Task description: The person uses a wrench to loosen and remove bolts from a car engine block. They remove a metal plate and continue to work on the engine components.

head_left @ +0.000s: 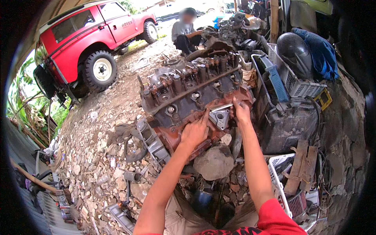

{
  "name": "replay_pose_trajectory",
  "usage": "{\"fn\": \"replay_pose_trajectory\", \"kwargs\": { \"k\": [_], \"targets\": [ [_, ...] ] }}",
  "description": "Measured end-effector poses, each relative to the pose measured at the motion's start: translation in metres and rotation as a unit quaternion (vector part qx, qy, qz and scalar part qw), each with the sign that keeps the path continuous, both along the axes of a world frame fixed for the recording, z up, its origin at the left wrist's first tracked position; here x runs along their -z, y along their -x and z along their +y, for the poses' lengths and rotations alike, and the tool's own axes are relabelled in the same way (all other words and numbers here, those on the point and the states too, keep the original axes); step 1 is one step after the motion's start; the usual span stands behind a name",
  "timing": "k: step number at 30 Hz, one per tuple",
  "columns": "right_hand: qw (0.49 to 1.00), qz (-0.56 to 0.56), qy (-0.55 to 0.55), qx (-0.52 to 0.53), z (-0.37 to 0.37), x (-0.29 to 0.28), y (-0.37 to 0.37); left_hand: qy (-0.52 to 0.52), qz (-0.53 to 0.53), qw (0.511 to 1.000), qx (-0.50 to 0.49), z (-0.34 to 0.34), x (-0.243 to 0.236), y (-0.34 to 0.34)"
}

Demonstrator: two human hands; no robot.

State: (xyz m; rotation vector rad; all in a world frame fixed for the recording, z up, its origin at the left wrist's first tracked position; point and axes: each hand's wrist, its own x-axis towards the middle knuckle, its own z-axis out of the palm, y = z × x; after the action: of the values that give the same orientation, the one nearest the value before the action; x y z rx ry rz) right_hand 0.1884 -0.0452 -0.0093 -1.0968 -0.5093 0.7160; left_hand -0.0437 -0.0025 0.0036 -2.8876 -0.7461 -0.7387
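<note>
1. The left hand, fingers spread, is pressing on the rusty engine block lying on the gravel ground.
2. The right hand is pinching a slim metal tool above the silver bracket, seemingly prying it; the next move likely needs steady leverage.

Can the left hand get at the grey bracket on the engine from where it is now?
Probably yes. The left hand rests on the engine with its fingertips at the grey bracket edge, nothing between them. The right hand grips the bracket's far side, so only the near side is free.
</note>
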Motion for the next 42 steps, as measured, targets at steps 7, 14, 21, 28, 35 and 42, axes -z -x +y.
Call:
{"fn": "replay_pose_trajectory", "kwargs": {
  "k": [7, 14, 21, 28, 35, 42],
  "targets": [
    [0.973, 0.169, -0.101, 0.119, -0.024, -0.017, 0.014, 0.032, 0.006, 0.999, -0.012, -0.006, -0.005, 0.0],
    [0.958, 0.22, -0.17, 0.075, -0.075, 0.02, 0.086, 0.005, 0.005, 1.0, 0.002, -0.004, -0.002, -0.002],
    [0.943, 0.262, -0.192, 0.079, -0.066, 0.014, 0.119, 0.046, 0.034, 0.998, -0.029, -0.008, -0.008, -0.004],
    [0.985, 0.167, -0.048, 0.017, -0.071, 0.019, 0.159, 0.03, -0.014, 0.999, 0.006, -0.001, 0.0, -0.003],
    [0.999, 0.041, 0.015, -0.019, -0.068, 0.019, 0.157, 0.027, 0.006, 1.0, 0.008, 0.003, 0.004, 0.001],
    [0.997, -0.003, 0.029, -0.068, -0.069, 0.011, 0.149, 0.011, 0.026, 1.0, 0.006, -0.001, -0.001, -0.001]
  ]
}}
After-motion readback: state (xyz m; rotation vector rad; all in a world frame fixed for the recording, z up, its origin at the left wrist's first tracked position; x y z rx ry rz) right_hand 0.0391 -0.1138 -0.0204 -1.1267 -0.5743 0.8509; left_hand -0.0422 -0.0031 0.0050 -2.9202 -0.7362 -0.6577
